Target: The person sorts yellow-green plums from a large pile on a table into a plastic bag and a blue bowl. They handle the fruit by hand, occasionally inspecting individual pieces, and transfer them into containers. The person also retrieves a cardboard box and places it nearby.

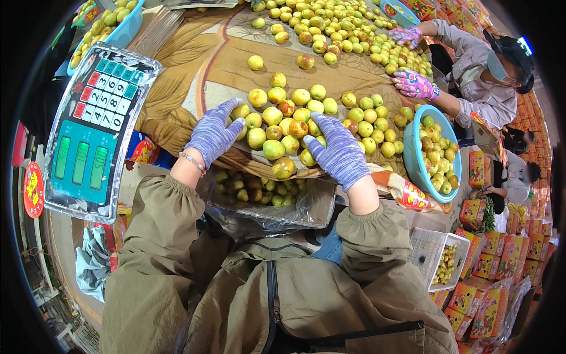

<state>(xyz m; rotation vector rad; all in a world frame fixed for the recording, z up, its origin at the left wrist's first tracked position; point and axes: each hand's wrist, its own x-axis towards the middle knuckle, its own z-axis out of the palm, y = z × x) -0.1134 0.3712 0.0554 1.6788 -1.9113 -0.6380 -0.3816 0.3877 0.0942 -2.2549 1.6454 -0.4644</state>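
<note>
My left hand [216,130], in a purple knitted glove, lies at the left side of a cluster of yellow-green jujubes [272,116] on a brown patterned blanket [177,88]. On the cluster's right side rests my right hand [336,148], gloved alike, its fingers spread against the fruit. Both hands touch jujubes, and neither is closed round one. Below the blanket's edge stands a plastic-lined cardboard box [316,199] with more jujubes inside. To the right of my right hand, more fruit lies loose beside a blue plastic basin [409,152] that holds jujubes.
A digital scale [101,128] with lit displays stands at left, near another blue basin [128,31] of fruit. A large jujube pile [327,22] covers the far side. At right, a co-worker [477,75] in floral gloves reaches to it. A white crate [424,252] and stacked cartons [499,256] stand lower right.
</note>
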